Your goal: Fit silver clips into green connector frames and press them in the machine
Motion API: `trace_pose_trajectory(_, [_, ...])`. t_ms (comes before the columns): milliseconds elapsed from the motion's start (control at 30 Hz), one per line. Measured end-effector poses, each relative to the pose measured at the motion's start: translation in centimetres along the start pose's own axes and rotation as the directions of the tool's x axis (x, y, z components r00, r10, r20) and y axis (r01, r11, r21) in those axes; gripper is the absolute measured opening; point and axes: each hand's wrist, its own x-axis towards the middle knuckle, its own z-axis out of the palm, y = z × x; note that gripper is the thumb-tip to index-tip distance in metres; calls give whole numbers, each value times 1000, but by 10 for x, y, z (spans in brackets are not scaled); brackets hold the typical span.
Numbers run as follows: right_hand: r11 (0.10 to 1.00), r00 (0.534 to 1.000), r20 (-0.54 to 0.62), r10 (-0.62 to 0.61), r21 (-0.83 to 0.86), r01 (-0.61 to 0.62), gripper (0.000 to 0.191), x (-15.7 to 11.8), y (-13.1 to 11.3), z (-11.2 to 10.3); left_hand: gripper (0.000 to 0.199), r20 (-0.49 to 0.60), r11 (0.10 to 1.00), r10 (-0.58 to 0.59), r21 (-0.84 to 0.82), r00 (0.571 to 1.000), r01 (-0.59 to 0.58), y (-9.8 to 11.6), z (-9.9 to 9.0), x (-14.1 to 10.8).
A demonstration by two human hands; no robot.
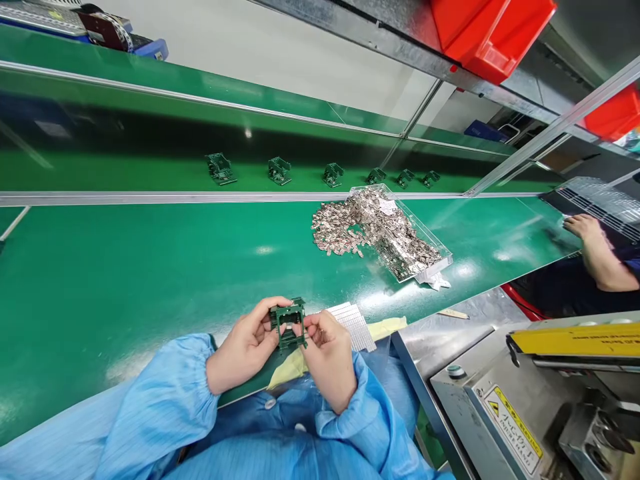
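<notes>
Low over the near edge of the green bench, a dark green plastic frame with an opening in its middle is between my hands. My left hand grips its left side, thumb in front. At its right side are the pinched fingers of my right hand; any small part between them is hidden. Just beyond my right hand lies a pale sheet with rows of small strips, on yellowish paper. Farther back, a clear tray holds many small silvery metal pieces, and a loose heap of metal pieces spreads beside it.
Several similar green frames stand in a row on the conveyor behind a metal rail. A grey machine with a warning label is close on my right. A co-worker's hand rests at the far right. Red bins hang above.
</notes>
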Motion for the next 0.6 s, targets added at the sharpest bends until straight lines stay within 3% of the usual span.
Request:
trace_pose_trajectory(100, [995, 998, -1, 63, 74, -62, 7, -2, -2, 0, 27, -62, 998, -22, -65, 998, 18, 2, 5, -2])
trace_pose_trajectory(267, [921, 971, 103, 216, 307, -238, 16, -2, -2, 4, 28, -91, 992, -72, -111, 993, 62, 5, 8, -4])
trace_pose_trajectory(367, [879, 968, 133, 214, 406, -250, 19, -1, 0, 6, 31, -105, 988, -101, -128, 989, 87, 6, 9, -5])
trace_pose_trajectory(600, [842, 968, 83, 237, 480, -247, 28, -1, -1, 10, 31, -134, 985, -122, -139, 983, 103, 8, 12, -5])
